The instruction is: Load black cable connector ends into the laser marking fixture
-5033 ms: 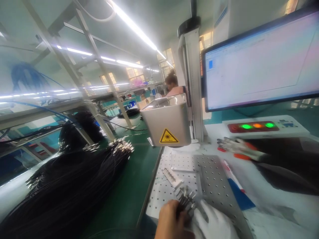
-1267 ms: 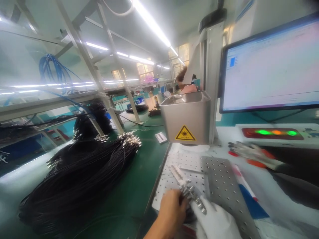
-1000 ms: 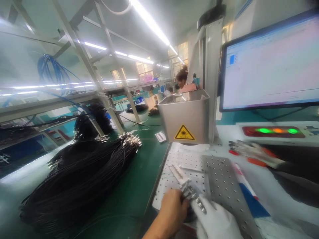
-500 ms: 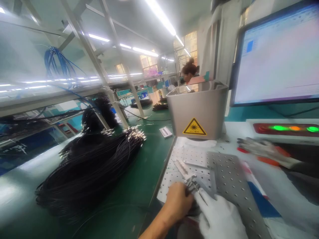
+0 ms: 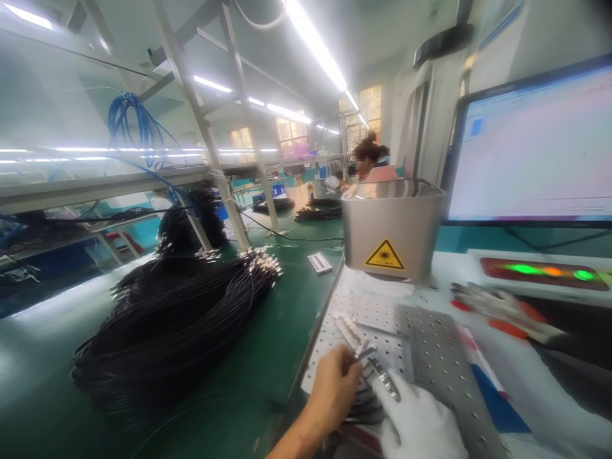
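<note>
The green surface [image 5: 268,357] fills the left half of the view, and a big heap of black cables [image 5: 176,319] with metal ends lies on it at about 9 o'clock from the hands. At 2 o'clock stands a monitor [image 5: 535,153], bright and blurred. Below it, at 12 o'clock, hangs a grey laser head [image 5: 392,226] with a yellow warning sticker. Under this head lies a perforated metal plate [image 5: 430,347], white on its left part and grey on its right part. A grey and orange glove [image 5: 502,306] lies on the white top at 2 o'clock, near a panel with green and orange lights [image 5: 549,273].

The bare left hand [image 5: 332,389] is at the near edge of the plate. Its fingers are curled closed around a small bundle of black cable ends [image 5: 364,398]. The metal connectors [image 5: 380,376] of this bundle come out from the fingers towards 1 o'clock and rest over the plate. The right hand [image 5: 421,424], in a white glove, is just at 3 o'clock from the left one. Its fingers [image 5: 389,387] lie extended and touch the connectors from the right side, not closed around them. A narrow metal strip [image 5: 347,329] lies on the plate at 12 o'clock from the connectors.
</note>
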Motion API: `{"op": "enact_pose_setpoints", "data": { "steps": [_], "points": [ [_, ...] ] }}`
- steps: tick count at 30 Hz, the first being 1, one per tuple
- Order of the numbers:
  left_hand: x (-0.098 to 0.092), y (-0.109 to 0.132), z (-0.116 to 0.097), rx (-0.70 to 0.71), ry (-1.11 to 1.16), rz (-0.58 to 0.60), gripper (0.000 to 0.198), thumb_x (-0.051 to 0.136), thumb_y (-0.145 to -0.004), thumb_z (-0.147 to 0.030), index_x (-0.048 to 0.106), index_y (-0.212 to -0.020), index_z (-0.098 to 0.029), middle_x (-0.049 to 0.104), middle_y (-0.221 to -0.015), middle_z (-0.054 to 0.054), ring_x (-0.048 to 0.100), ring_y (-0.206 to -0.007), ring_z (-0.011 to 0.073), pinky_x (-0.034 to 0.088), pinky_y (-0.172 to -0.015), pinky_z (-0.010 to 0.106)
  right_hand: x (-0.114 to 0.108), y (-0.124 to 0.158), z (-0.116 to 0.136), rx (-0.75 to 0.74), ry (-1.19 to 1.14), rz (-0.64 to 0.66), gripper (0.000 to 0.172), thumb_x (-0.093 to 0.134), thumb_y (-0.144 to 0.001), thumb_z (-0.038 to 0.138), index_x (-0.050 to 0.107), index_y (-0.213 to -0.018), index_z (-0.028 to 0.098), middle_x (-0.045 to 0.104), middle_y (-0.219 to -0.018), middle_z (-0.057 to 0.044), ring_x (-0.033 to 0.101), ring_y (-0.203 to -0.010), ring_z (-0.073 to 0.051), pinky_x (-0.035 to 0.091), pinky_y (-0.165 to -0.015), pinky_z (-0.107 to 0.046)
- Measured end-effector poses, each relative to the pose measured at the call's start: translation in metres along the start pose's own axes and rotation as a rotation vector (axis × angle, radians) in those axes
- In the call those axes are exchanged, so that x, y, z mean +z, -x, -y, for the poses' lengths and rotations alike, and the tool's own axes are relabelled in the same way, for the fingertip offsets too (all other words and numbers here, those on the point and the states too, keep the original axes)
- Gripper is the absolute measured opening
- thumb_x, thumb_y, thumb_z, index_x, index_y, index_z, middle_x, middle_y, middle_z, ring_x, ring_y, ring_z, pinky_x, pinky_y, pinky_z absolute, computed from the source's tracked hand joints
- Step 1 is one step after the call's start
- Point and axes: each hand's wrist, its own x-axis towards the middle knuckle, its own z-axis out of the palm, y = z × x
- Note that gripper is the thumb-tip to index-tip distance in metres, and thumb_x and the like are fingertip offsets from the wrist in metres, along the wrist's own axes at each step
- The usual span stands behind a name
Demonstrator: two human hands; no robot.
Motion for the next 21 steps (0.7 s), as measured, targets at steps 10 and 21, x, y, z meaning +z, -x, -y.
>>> {"op": "enact_pose_setpoints", "data": {
  "steps": [10,21],
  "points": [
    [0.000,0.002,-0.007,0.035,-0.118,0.035,0.011,0.048,-0.083,-0.018,0.058,-0.078,-0.018,0.045,-0.058,-0.006,0.039,-0.060,0.0110,0.025,-0.059,0.026,0.002,-0.001,-0.002,-0.043,-0.003,-0.003,0.054,0.058,-0.072,0.017,0.065,-0.124,0.030,0.060,-0.130,-0.003,0.059,-0.090,-0.028,0.051,-0.069,-0.042],
    [0.002,-0.004,-0.005,0.008,-0.121,0.051,0.016,0.049,-0.082,-0.023,0.049,-0.067,-0.018,0.043,-0.061,-0.005,0.037,-0.063,0.0108,0.026,-0.060,0.027,-0.011,-0.004,0.001,-0.037,-0.030,-0.018,0.052,0.056,-0.071,0.015,0.066,-0.120,0.027,0.063,-0.119,-0.003,0.055,-0.091,-0.027,0.045,-0.071,-0.044]
  ]
}}
